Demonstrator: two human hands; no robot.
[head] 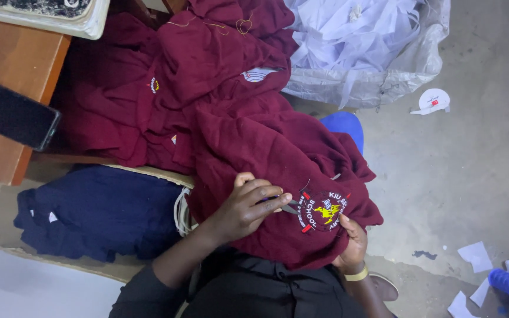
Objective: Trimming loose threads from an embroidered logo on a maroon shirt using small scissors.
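Left hand (248,206) pinching, right hand (351,244) clutching

Garment workshop, piled maroon sweaters (207,100), fabric-scrap sack (372,53), concrete floor (472,165)

— Left hand (248,206)?
— Pinching a small metal tool (288,207) against the embroidered crest (323,212) of a maroon sweater (266,147).
— Right hand (351,244)?
— Gripping the sweater's lower edge, just beside the crest; yellow wristband (357,274) on.
— Nearby?
— More maroon garments (148,88) piled behind, navy cloth (98,212) in a cardboard box (7,250), dark phone (10,113) on the wooden table (13,59).

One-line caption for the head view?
Left hand works a small tool at the crest of a maroon sweater; right hand holds it.
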